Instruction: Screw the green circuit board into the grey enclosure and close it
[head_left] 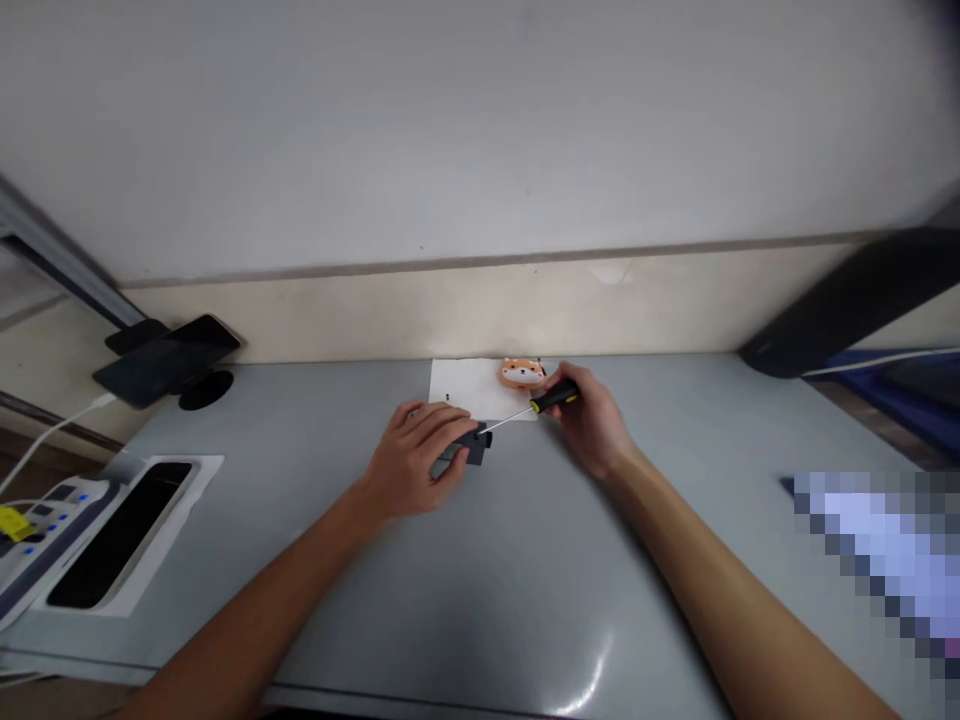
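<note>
My left hand (416, 455) is closed around a small dark grey box-like part (475, 455), steadying it on the table; the fingers cover much of it, and I cannot make out its kind. My right hand (592, 420) grips a screwdriver (553, 397) by its black and yellow handle. The thin metal shaft slants down to the left, and its tip meets the upper side of the grey part. Just behind the hands lies a sheet of white paper (463, 382) with a tiny dark piece on it. An orange and white animal-faced case (523, 373) rests on the paper's right side.
At the left, a phone (124, 535) lies on white paper beside a power strip (56, 530) with cables. Behind it a dark device (169, 355) leans on a stand. A black cylinder (847, 300) stands at the back right, and a pixelated screen (885, 560) is nearer.
</note>
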